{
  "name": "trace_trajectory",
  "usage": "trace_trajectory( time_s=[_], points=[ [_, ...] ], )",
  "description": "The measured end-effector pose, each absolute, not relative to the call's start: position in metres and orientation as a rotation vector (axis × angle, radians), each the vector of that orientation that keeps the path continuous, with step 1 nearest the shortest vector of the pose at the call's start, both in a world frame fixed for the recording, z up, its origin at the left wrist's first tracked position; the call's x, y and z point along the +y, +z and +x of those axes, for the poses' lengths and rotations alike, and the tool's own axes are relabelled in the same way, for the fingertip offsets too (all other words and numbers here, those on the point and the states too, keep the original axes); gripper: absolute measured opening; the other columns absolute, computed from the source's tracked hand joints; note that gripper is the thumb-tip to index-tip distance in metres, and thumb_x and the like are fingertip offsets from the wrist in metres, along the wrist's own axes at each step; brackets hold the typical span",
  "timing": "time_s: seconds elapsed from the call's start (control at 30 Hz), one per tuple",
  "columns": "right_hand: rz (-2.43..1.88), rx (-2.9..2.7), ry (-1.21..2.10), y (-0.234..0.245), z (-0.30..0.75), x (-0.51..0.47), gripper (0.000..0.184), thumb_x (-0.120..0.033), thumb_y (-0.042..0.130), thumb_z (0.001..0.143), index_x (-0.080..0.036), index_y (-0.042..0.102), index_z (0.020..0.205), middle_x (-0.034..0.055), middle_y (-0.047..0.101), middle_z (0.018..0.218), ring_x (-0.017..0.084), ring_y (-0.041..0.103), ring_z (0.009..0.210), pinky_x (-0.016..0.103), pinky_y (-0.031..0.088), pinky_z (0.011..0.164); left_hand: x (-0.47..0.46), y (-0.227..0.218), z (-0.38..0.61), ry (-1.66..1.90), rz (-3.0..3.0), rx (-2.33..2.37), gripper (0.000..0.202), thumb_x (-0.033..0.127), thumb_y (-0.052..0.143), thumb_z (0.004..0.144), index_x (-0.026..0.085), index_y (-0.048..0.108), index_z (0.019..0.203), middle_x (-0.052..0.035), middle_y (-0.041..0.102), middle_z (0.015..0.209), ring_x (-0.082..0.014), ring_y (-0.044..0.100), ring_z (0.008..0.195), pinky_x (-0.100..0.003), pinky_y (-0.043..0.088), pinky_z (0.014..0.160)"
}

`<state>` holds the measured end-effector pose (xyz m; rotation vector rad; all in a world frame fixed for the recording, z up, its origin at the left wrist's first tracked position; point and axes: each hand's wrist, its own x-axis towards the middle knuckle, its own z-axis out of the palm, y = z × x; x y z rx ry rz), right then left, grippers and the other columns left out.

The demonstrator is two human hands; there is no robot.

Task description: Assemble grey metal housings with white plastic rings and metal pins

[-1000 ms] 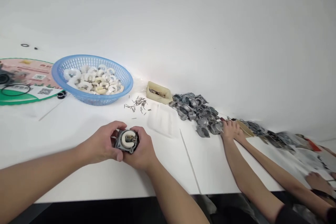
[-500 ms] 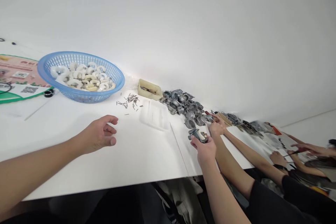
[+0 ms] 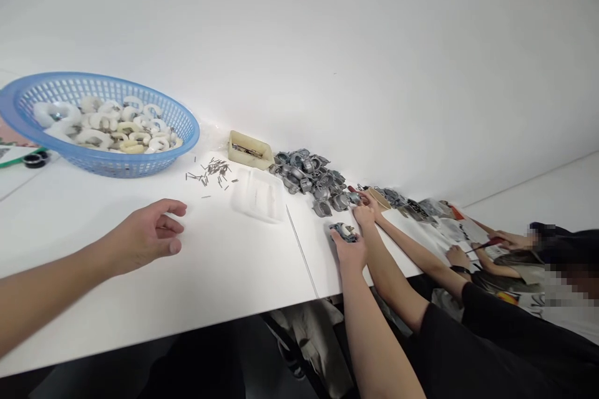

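My left hand point(image 3: 147, 234) hovers over the white table point(image 3: 224, 274), its fingers apart and curved with nothing between them. Off to the right, my right hand point(image 3: 350, 255) grips a grey metal housing with a white ring-like insert point(image 3: 345, 232), partly hidden by the fingers. Beyond it spreads a pile of similar grey metal housings point(image 3: 311, 176). Several small dark pins point(image 3: 216, 167) lie scattered past my left hand. Beside them is a translucent white plastic tray point(image 3: 259, 194), and behind that a cream box point(image 3: 250, 149) holds thin metal pieces.
A blue plastic basket point(image 3: 126, 165) full of white and yellowish rings stands at the back left. Close on my right, a co-worker's hands point(image 3: 367, 209) reach beside the pile. Another person sits farther along. A seam point(image 3: 302, 249) crosses the table.
The view has turned a little to the right, so the basket and tray sit farther left. My right hand still holds the metal housing, now tilted somewhat differently. My left hand stays empty.
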<state>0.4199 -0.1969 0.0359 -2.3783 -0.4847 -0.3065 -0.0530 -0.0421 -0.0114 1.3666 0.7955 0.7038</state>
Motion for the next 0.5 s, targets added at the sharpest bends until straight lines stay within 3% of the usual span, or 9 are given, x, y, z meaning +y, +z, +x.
trace_trajectory(
  time_s=[0.13, 0.27, 0.33, 0.43, 0.5],
  points=[
    [-2.444, -0.472, -0.317, 0.036, 0.420, -0.198, 0.077, -0.054, 0.070, 0.054, -0.008, 0.053, 0.113, 0.0256, 0.059, 0.113, 0.039, 0.055, 0.103, 0.051, 0.040, 0.088, -0.041, -0.012, -0.053, 0.664, 1.393, 0.790, 0.072, 0.054, 0.077, 0.053, 0.021, 0.050, 0.111, -0.0121, 0.054, 0.112, -0.0264, 0.058, 0.097, -0.034, 0.055, 0.069],
    [-2.435, -0.502, -0.388, 0.038, 0.412, -0.201, 0.084, -0.053, 0.070, 0.054, -0.006, 0.048, 0.120, 0.0246, 0.057, 0.115, 0.037, 0.053, 0.106, 0.048, 0.041, 0.089, -0.040, -0.009, -0.053, 0.646, 1.405, 0.800, 0.072, 0.056, 0.073, 0.057, 0.020, 0.047, 0.113, -0.0102, 0.059, 0.098, -0.0266, 0.060, 0.096, -0.034, 0.053, 0.069],
    [-2.396, -0.510, -0.470, 0.039, 0.396, -0.203, 0.089, -0.055, 0.066, 0.058, -0.005, 0.042, 0.127, 0.0258, 0.051, 0.123, 0.038, 0.046, 0.115, 0.051, 0.036, 0.095, -0.041, -0.004, -0.051, 0.631, 1.443, 0.810, 0.066, 0.055, 0.069, 0.063, 0.020, 0.045, 0.113, -0.0085, 0.060, 0.093, -0.0234, 0.062, 0.088, -0.032, 0.052, 0.067],
    [-2.281, -0.561, -0.650, 0.037, 0.351, -0.202, 0.094, -0.056, 0.061, 0.066, -0.005, 0.027, 0.137, 0.0278, 0.031, 0.138, 0.040, 0.023, 0.131, 0.058, 0.020, 0.104, -0.043, 0.006, -0.048, 0.683, 1.489, 0.847, 0.055, 0.054, 0.063, 0.071, 0.019, 0.046, 0.109, -0.0057, 0.062, 0.086, -0.0181, 0.061, 0.071, -0.029, 0.049, 0.060],
    [-2.103, -0.833, -0.845, 0.031, 0.305, -0.196, 0.089, -0.052, 0.063, 0.066, -0.005, 0.031, 0.134, 0.0270, 0.028, 0.139, 0.041, 0.021, 0.132, 0.060, 0.018, 0.105, -0.042, 0.014, -0.049, 0.776, 1.516, 0.871, 0.050, 0.051, 0.062, 0.073, 0.018, 0.048, 0.108, -0.0042, 0.063, 0.081, -0.0170, 0.061, 0.069, -0.028, 0.048, 0.059]
  ],
)
